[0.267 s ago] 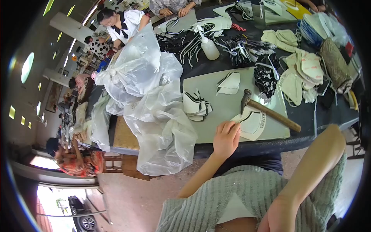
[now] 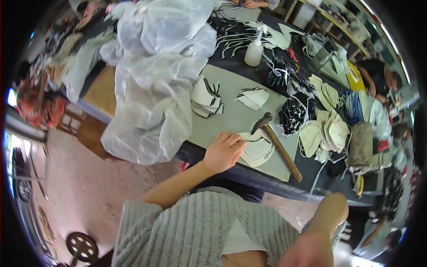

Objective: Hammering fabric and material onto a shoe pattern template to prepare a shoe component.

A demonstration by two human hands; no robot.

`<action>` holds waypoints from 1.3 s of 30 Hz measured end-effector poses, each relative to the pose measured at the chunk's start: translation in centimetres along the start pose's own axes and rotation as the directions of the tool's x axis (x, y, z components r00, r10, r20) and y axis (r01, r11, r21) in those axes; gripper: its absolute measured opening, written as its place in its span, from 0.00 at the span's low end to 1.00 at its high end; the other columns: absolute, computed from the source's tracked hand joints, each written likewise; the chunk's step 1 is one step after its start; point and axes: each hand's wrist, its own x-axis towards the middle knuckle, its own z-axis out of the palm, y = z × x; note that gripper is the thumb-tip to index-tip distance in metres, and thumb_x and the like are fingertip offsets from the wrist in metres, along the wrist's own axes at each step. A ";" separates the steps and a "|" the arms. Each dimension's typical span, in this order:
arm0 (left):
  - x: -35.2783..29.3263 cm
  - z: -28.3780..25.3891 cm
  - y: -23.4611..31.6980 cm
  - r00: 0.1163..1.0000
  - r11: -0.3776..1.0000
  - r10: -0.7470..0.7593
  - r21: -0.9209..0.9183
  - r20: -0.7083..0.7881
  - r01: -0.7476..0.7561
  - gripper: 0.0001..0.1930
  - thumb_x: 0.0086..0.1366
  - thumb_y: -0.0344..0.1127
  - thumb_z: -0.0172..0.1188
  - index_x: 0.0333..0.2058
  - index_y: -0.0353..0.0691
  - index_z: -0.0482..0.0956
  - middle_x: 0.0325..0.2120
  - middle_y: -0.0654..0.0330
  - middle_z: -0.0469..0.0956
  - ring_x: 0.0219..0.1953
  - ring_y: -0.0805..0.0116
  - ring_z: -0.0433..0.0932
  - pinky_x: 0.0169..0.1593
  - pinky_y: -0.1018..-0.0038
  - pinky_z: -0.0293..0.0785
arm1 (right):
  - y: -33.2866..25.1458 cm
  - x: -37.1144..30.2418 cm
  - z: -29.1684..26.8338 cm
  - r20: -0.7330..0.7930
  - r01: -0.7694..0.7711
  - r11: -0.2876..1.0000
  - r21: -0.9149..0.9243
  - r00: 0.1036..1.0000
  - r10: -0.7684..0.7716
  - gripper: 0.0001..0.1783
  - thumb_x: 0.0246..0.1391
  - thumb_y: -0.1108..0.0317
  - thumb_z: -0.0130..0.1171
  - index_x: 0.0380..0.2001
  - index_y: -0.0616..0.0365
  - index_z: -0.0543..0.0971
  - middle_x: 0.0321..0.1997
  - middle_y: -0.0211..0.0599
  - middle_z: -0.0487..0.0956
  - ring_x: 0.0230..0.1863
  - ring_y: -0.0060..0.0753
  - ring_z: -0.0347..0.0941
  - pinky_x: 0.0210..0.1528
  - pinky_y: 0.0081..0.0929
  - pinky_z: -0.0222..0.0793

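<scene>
Cream flat curved piece with a dark inner line: on the smooth grey rectangular board, near the front edge of the dark cloth-covered surface

Left hand: at the piece's left edge, fingers bent and close together; pinching or only pressing, cannot tell

Right hand: raised before the chest, off the surface, blurred; cannot tell whether fingers are apart or together

Hammer with dark metal head and brown wooden handle: lying free, head by the piece's upper edge, handle slanting down to the right

Change: view has swung, showing more of the room's right side; left hand, piece and hammer keep their places relative to one another

Meaning: judged a steadying hold, no visible advance on the piece

Count, board: 1 piece at hand, 1 hammer, 2 stacks of cream black-edged cut pieces; layers per stack not countable

Count, beyond board: 1 translucent white nozzle bottle, 1 red twisted cord; bulky translucent plastic bags, overlapping, number uncertain
</scene>
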 end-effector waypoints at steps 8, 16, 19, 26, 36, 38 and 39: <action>0.8 1.2 0.5 0.999 0.999 0.047 -0.023 -0.002 -0.047 0.10 0.58 0.33 0.62 0.40 0.44 0.79 0.39 0.64 0.75 0.43 0.62 0.75 0.47 0.66 0.71 | -0.2 3.0 -2.6 0.290 -0.339 0.253 0.906 0.933 0.214 0.23 0.66 0.73 0.41 0.63 0.69 0.63 0.70 0.48 0.61 0.73 0.47 0.50 0.74 0.46 0.45; 1.5 2.7 0.9 1.000 0.998 0.029 -0.048 -0.009 -0.029 0.11 0.58 0.33 0.62 0.41 0.41 0.79 0.39 0.62 0.75 0.44 0.61 0.74 0.48 0.65 0.71 | -3.3 1.3 -2.3 0.369 -0.432 0.060 0.900 0.827 0.424 0.23 0.67 0.70 0.40 0.62 0.66 0.65 0.71 0.46 0.61 0.74 0.46 0.47 0.75 0.46 0.42; 1.3 1.8 0.7 0.999 0.999 0.029 -0.012 -0.016 -0.030 0.11 0.57 0.32 0.63 0.40 0.41 0.80 0.38 0.61 0.75 0.43 0.60 0.75 0.47 0.64 0.71 | 0.5 -1.4 1.1 -0.035 0.160 0.977 -0.139 0.985 -0.167 0.23 0.69 0.65 0.39 0.64 0.59 0.65 0.72 0.45 0.59 0.76 0.45 0.44 0.76 0.47 0.39; 1.2 1.0 0.1 0.999 0.997 0.046 -0.068 0.001 -0.046 0.11 0.57 0.30 0.64 0.40 0.40 0.82 0.37 0.60 0.77 0.41 0.57 0.76 0.44 0.65 0.73 | -6.0 -9.3 -6.8 0.921 -0.722 0.652 0.231 0.378 0.093 0.19 0.59 0.59 0.58 0.51 0.53 0.78 0.55 0.42 0.77 0.52 0.45 0.75 0.53 0.51 0.70; 1.6 0.8 -0.2 0.989 0.994 0.055 -0.104 0.140 -0.040 0.14 0.56 0.32 0.65 0.42 0.39 0.80 0.39 0.60 0.73 0.43 0.59 0.74 0.48 0.64 0.71 | -8.3 -18.4 -10.5 0.673 -0.690 0.516 -0.508 -0.692 -0.263 0.24 0.46 0.74 0.60 0.49 0.62 0.70 0.40 0.42 0.74 0.42 0.44 0.75 0.40 0.38 0.75; 1.5 0.7 -0.3 0.988 0.994 0.072 -0.085 0.134 -0.061 0.15 0.55 0.33 0.66 0.43 0.38 0.79 0.39 0.61 0.73 0.43 0.61 0.74 0.49 0.64 0.71 | -9.5 -18.6 -10.0 0.662 -0.688 0.540 -0.485 -0.692 -0.287 0.23 0.46 0.74 0.59 0.48 0.62 0.70 0.41 0.42 0.74 0.43 0.45 0.75 0.40 0.39 0.75; 1.4 0.7 -0.4 0.990 0.995 0.052 -0.094 0.133 -0.040 0.15 0.55 0.33 0.66 0.43 0.38 0.79 0.39 0.61 0.73 0.43 0.61 0.74 0.49 0.64 0.71 | -9.7 -18.7 -9.9 0.661 -0.682 0.566 -0.464 -0.692 -0.292 0.22 0.46 0.75 0.58 0.47 0.62 0.70 0.41 0.41 0.74 0.44 0.45 0.75 0.40 0.39 0.75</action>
